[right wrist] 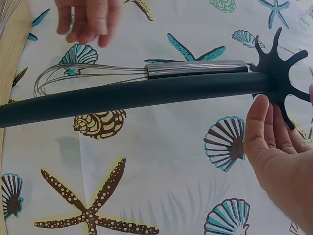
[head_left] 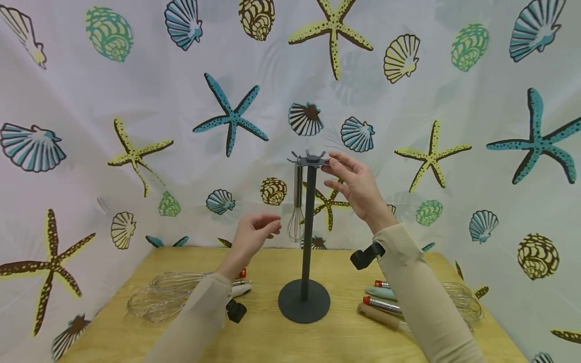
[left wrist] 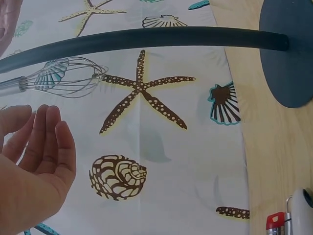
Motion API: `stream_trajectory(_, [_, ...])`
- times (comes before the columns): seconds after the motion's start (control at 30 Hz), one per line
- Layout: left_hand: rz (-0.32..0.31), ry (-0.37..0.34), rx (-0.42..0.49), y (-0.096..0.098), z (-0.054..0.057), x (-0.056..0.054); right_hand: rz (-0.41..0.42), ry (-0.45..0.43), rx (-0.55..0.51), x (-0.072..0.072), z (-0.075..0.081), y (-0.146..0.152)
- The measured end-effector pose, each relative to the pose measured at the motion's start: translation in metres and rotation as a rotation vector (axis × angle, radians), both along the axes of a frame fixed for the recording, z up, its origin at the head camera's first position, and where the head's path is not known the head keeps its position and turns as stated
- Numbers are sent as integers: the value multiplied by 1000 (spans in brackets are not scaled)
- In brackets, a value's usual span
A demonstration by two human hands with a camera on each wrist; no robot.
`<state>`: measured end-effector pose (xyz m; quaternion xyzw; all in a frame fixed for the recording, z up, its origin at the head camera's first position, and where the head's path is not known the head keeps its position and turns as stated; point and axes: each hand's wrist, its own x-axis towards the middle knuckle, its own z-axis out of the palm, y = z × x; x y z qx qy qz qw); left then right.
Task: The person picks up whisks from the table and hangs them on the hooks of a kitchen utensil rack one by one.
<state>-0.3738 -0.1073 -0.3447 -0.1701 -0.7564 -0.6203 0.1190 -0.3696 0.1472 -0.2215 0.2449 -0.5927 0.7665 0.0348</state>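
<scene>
A dark utensil stand (head_left: 308, 232) rises from a round base, with a ring of curved hooks (head_left: 310, 159) at its top. One metal-handled whisk (head_left: 297, 189) hangs from a hook on the left side, wires downward. My right hand (head_left: 358, 189) is up at the ring's right side, pinching a hook between thumb and finger; in the right wrist view its fingers (right wrist: 271, 129) lie beside the ring, next to the post. Lower and to the left, my left hand (head_left: 254, 234) is near the hanging whisk's wires, fingers loosely bent and holding nothing.
Several whisks (head_left: 159, 297) lie on the left of the wooden table (head_left: 254, 333), partly behind the left forearm. More utensils with red-tipped and pale handles (head_left: 381, 305) lie on the right, partly behind the right sleeve. A shell-and-starfish curtain (head_left: 254, 70) surrounds the table's back and sides.
</scene>
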Motion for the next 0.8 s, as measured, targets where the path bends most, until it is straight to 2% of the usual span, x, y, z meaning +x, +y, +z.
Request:
stream_trajectory(0.37, [34,-86,15,-27,-35,-2,25,-10,-22,0,0,-2])
stream_trajectory(0.67, [24,-133,6,-40,-56,0,22,-11,-31,-2,0,-3])
stream_trajectory(0.8, [25,-132,-5,-44,-64,0,25,-6,-27,-2,-1,-2])
